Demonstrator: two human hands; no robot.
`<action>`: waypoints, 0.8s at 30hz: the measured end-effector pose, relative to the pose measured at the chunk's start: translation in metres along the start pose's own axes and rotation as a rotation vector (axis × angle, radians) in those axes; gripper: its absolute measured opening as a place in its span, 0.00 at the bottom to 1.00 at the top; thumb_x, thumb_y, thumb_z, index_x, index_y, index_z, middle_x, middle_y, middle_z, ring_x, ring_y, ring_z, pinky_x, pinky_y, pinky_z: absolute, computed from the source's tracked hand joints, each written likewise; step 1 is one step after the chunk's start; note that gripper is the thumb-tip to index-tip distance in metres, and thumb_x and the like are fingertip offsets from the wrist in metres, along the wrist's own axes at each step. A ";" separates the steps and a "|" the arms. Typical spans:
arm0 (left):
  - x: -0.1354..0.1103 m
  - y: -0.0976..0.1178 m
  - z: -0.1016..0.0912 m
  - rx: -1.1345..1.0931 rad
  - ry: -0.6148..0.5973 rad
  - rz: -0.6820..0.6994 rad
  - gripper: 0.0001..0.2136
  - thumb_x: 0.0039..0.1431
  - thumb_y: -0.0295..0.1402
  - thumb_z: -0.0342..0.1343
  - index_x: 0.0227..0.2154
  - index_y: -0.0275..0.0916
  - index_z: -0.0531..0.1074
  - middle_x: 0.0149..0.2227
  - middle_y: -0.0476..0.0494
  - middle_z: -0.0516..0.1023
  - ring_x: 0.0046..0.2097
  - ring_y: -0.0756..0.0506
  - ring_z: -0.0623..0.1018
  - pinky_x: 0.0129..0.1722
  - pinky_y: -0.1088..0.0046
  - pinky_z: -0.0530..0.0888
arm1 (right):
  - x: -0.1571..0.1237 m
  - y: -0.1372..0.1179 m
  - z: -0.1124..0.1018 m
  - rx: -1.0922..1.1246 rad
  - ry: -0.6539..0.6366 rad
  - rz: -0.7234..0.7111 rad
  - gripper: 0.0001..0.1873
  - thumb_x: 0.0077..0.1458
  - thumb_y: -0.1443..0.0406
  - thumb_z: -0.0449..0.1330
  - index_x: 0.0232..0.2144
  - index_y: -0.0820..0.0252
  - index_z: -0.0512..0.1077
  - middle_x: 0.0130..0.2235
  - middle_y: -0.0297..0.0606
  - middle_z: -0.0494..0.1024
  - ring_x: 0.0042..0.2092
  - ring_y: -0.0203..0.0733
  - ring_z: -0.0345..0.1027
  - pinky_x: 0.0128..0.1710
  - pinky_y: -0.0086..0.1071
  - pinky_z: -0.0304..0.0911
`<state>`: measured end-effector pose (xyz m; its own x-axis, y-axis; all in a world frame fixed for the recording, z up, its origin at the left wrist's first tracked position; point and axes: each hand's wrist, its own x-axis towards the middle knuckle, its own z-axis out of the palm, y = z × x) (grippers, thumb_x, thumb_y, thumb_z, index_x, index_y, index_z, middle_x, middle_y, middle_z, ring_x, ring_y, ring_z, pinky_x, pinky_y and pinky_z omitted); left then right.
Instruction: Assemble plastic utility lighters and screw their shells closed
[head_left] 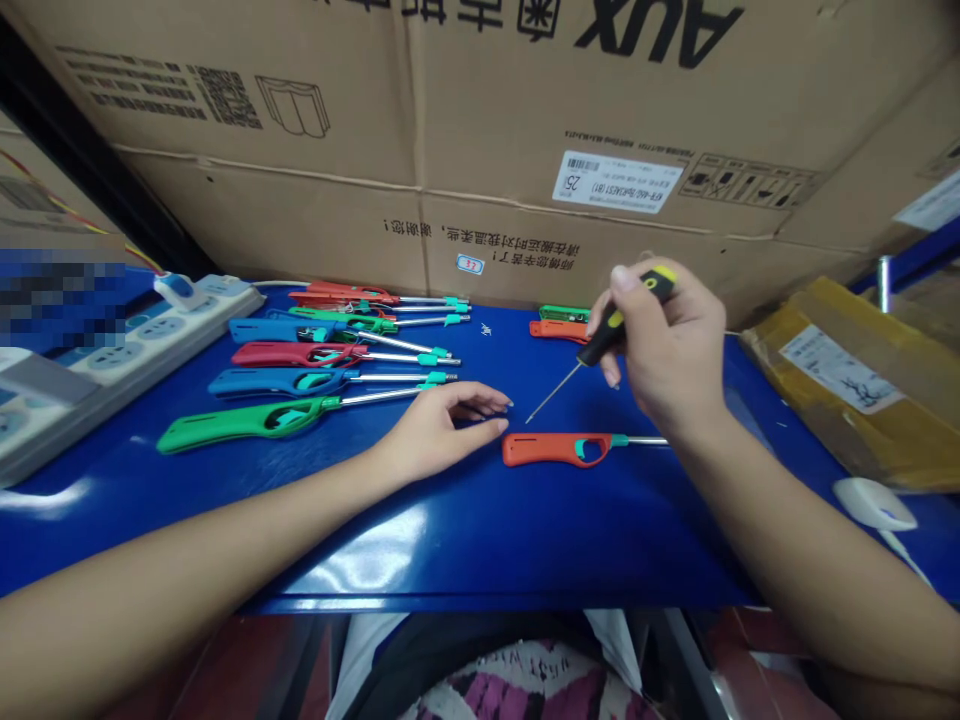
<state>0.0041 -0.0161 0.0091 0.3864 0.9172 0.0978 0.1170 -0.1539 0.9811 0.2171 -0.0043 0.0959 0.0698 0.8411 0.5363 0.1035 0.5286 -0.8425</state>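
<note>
My right hand [664,345] grips a black and yellow screwdriver [609,335], its thin shaft slanting down and left. The tip hovers near the back end of an orange gas lighter [536,449], which lies flat on the table with its metal tube pointing right. Just left of that lighter, my left hand [442,430] rests low over the table, fingers slightly curled and apart from the thumb, with nothing visible in it. Further left lies a row of several lighters; the nearest is a green lighter [240,428], then a blue lighter [277,381] and a red lighter [292,354].
Behind the blue table [450,550] stands a large cardboard sheet [480,120]. Orange and green handle pieces [559,328] lie at its foot. A power strip [127,350] runs along the left. To the right are a taped package [847,390] and a white cabled device [874,503].
</note>
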 end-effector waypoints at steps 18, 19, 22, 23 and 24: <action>-0.006 -0.003 0.002 0.505 -0.276 0.385 0.14 0.59 0.30 0.64 0.48 0.39 0.76 0.47 0.41 0.81 0.50 0.41 0.77 0.54 0.63 0.71 | -0.035 0.010 0.017 -0.242 -0.065 -0.120 0.14 0.62 0.55 0.62 0.27 0.54 0.69 0.25 0.30 0.71 0.25 0.35 0.65 0.27 0.31 0.63; -0.007 -0.003 0.002 0.503 -0.278 0.387 0.14 0.59 0.30 0.64 0.48 0.38 0.76 0.47 0.41 0.81 0.50 0.41 0.77 0.54 0.63 0.71 | -0.035 0.010 0.017 -0.240 -0.061 -0.133 0.14 0.62 0.56 0.62 0.27 0.53 0.69 0.24 0.30 0.71 0.25 0.35 0.64 0.28 0.31 0.63; -0.007 -0.003 0.002 0.501 -0.276 0.387 0.14 0.59 0.30 0.64 0.48 0.39 0.76 0.47 0.42 0.81 0.50 0.41 0.77 0.54 0.63 0.71 | -0.037 0.010 0.018 -0.242 -0.046 -0.161 0.13 0.62 0.56 0.62 0.27 0.53 0.70 0.24 0.29 0.72 0.24 0.35 0.63 0.29 0.33 0.63; -0.007 -0.003 0.002 0.500 -0.275 0.386 0.14 0.59 0.30 0.64 0.48 0.40 0.76 0.47 0.42 0.81 0.50 0.41 0.77 0.54 0.63 0.71 | -0.037 0.009 0.018 -0.248 -0.043 -0.162 0.14 0.62 0.55 0.62 0.27 0.52 0.70 0.24 0.29 0.72 0.24 0.35 0.62 0.29 0.33 0.63; -0.007 -0.003 0.003 0.500 -0.274 0.387 0.14 0.59 0.30 0.63 0.49 0.40 0.76 0.47 0.42 0.81 0.50 0.41 0.77 0.54 0.63 0.71 | -0.038 0.008 0.018 -0.255 -0.041 -0.159 0.14 0.62 0.55 0.62 0.26 0.52 0.69 0.24 0.29 0.72 0.23 0.35 0.62 0.28 0.33 0.62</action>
<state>0.0034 -0.0227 0.0046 0.6949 0.6464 0.3152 0.3067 -0.6627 0.6832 0.1972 -0.0297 0.0675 -0.0071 0.7569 0.6535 0.3557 0.6127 -0.7058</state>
